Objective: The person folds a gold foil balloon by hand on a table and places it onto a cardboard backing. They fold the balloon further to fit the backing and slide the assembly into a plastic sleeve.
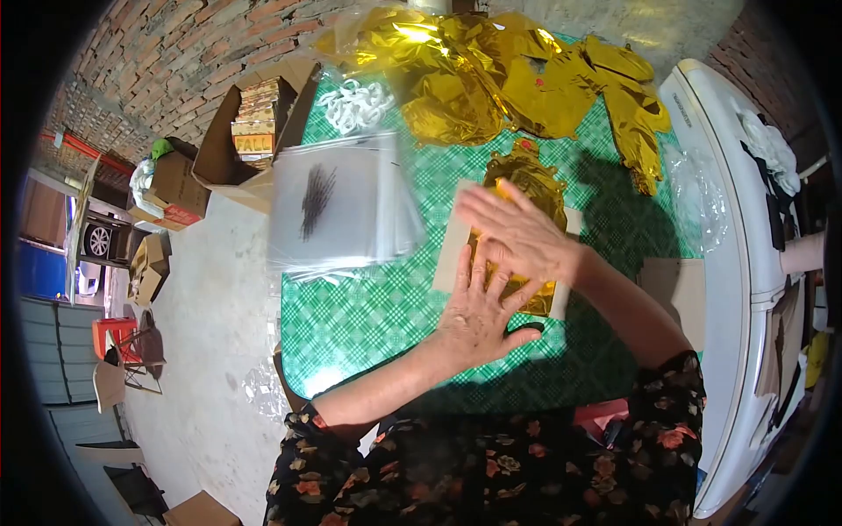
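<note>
A flattened gold foil balloon (pixel 539 180) lies on a beige cardboard sheet (pixel 450 257) in front of me. My left hand (pixel 478 323) rests on its lower left part with the fingers spread flat. Just above it, my right hand (pixel 519 230) stretches across the foil with its fingers out; its fingertips are slightly blurred. The two hands overlap in view and cover the middle of the balloon. Neither of them grips anything.
A stack of clear plastic bags (pixel 360 202) lies left on the green checked table (pixel 377 324), below white cord (pixel 358 105). More gold foil balloons (pixel 456 96) are heaped at the back. Another cardboard piece (pixel 674 294) and a white appliance (pixel 724 175) stand right. An open box (pixel 224 145) is left.
</note>
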A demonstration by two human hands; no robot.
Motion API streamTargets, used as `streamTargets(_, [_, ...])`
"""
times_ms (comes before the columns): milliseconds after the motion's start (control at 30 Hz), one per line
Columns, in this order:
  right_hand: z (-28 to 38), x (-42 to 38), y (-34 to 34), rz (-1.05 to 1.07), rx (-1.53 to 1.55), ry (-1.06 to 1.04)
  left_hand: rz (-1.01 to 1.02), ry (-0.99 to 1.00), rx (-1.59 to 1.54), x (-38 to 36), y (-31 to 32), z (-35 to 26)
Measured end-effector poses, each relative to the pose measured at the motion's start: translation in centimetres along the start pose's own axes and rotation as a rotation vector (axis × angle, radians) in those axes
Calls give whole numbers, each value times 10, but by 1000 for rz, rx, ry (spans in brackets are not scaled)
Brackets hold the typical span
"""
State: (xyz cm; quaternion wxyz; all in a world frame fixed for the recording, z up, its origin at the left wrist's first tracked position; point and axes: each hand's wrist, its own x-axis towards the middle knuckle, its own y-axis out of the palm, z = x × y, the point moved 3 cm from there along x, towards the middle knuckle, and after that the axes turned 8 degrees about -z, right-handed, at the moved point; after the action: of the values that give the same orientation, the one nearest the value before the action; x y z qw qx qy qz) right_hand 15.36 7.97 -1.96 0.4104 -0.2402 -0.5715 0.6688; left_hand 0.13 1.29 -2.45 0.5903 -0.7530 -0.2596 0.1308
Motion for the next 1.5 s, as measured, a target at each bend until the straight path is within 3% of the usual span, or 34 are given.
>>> streamTargets(100, [-24,9,-4,-51,-118,26,-190,27,-29,-2,-2,0])
streamTargets(200, [-47,15,-9,-131,-253,73,-158,24,-6,-1,-2,0])
streamTargets(300, [-70,17,-22,-171,-632,203,-125,21,11,-1,-3,0])
streamTargets(333, [-72,13,-26,-438,-613,108,-129,24,17,-1,-3,0])
streamTargets(433, [-63,4,-33,-353,-269,358,-140,19,28,-3,-3,-1])
streamTargets(533, [-58,2,-19,-491,-309,197,-164,28,55,-2,1,0])
streamTargets(867, [-19,-12,-7,-476,-165,150,-236,35,40,-15,3,-12])
streamTargets(1133, [63,-67,9,-460,12,164,-131,-11,34,-97,8,-72])
streamTargets(1267, [46,-74,5,-364,-122,199,-129,-30,53,-108,10,-81])
streamTargets(1300, [36,-69,-7,-334,-200,386,-143,-37,59,-108,11,-81])
streamTargets(1367, [37,-73,-32,-702,-325,295,-173,-35,47,-108,13,-81])
streamTargets(1433, [72,-67,-54,-687,-155,146,-179,-32,40,-109,11,-81])
streamTargets(1467, [96,-69,-59,-673,-68,77,-55,-50,76,-109,12,-82])
streamTargets(1500, [114,-73,-54,-487,171,-18,66,-66,113,-107,10,-83])
